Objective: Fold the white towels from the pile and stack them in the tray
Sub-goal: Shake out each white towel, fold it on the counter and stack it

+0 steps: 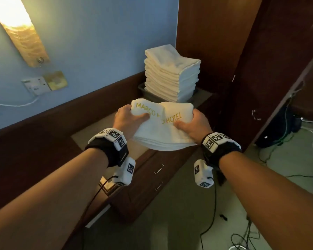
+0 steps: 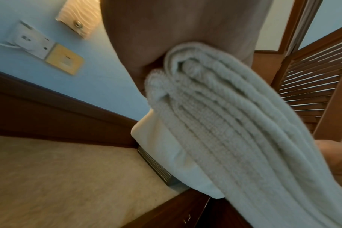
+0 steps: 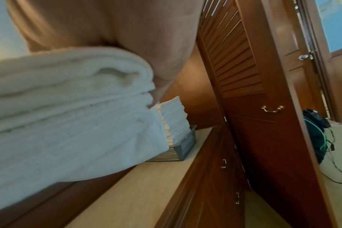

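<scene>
Both hands hold a folded white towel (image 1: 163, 127) with gold hotel lettering in the air above the counter, just in front of the tray. My left hand (image 1: 128, 120) grips its left edge, thumb on top. At the towel's right edge my right hand (image 1: 192, 123) grips the same way. The towel's layered edge fills the left wrist view (image 2: 234, 131) and the right wrist view (image 3: 72, 115). A tall stack of folded white towels (image 1: 172, 73) stands in the grey mesh tray (image 1: 142, 89) at the counter's far end; the stack (image 3: 176, 117) and tray (image 3: 185, 148) show again from the right.
The beige counter top (image 1: 101, 127) runs along a dark wood backboard under a blue wall with a socket (image 1: 36, 86) and a lit lamp (image 1: 16, 24). A louvred wooden wardrobe door (image 3: 234, 54) stands right of the tray. Cables (image 1: 282, 150) lie on the floor.
</scene>
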### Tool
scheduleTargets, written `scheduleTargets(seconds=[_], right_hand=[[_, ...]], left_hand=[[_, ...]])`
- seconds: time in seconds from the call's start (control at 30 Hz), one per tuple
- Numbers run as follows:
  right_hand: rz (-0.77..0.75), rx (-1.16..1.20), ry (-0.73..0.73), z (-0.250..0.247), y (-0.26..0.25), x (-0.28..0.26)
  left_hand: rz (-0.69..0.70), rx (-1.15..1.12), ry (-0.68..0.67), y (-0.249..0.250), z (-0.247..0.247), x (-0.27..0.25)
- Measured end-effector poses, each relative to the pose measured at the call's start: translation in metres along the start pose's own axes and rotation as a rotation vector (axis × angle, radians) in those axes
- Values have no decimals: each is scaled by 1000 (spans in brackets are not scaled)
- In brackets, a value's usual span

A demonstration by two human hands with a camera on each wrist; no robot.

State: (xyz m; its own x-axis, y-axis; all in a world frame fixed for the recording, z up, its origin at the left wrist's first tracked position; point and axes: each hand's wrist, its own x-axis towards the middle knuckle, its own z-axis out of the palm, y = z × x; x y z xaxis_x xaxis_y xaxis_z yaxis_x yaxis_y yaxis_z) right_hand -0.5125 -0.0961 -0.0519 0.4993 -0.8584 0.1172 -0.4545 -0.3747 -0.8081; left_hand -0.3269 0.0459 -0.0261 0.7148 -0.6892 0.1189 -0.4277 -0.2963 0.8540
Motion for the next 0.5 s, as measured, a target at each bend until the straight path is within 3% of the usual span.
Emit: scheduleTargets(seconds=[0.27,0.5], right_hand=[[-1,-37,37,-32,7,35],[-80,-78,34,-55,-11,98]], left_hand=[[50,-38,6,28,32,32],[102,-107,76,55,43,88]])
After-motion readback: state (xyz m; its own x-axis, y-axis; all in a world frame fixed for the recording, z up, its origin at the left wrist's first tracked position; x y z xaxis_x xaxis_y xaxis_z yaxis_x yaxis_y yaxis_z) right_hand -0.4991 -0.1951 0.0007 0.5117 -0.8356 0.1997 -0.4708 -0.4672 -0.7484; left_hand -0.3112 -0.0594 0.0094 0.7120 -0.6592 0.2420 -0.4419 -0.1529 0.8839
